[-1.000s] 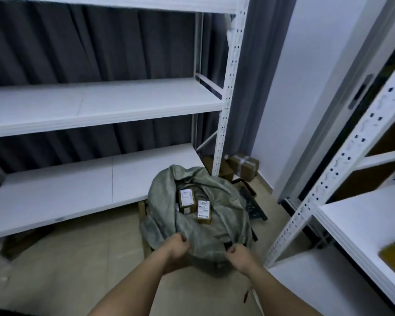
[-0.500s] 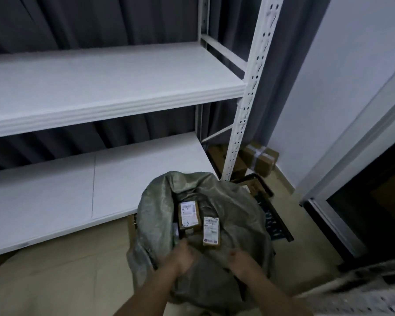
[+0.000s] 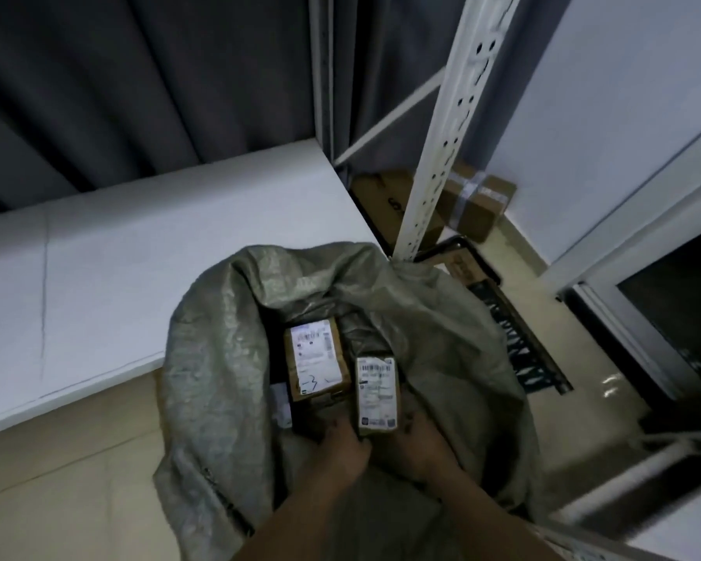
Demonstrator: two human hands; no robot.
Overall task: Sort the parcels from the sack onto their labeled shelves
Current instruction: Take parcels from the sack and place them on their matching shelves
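**Sorting barely begun: both hands in the sack, shelf bare**

The job looks to be at its start. The grey woven sack (image 3: 227, 378) stands open on the floor, its mouth folded back, and at least two brown parcels lie inside it side by side: the left parcel (image 3: 316, 360) with a white label bearing a handwritten mark, and the right parcel (image 3: 377, 392) with a barcode label. A paler edge of what may be a third shows at the left parcel's side, too hidden to be sure. None of the visible parcels has reached a shelf; the white shelf (image 3: 138, 261) just behind the sack carries nothing that can be seen. So picking, reading the label and placing all seem still to be done.

The left hand (image 3: 340, 447) reaches into the sack mouth, its fingers curled at the near lower corner of the right parcel and seemingly closing on it. The right hand (image 3: 421, 447) sits at the same parcel's other near corner against the sack cloth; whether it pinches the parcel or the cloth cannot be told.

The floor (image 3: 57, 500) is pale tile. A perforated white shelf post (image 3: 446, 147) rises beside the sack, with dark curtains (image 3: 138, 74) behind the shelving. A taped cardboard box (image 3: 478, 204) rests on the floor in the corner by a plain wall (image 3: 624, 95), and a dark slatted crate (image 3: 514, 338) lies just right of the sack.
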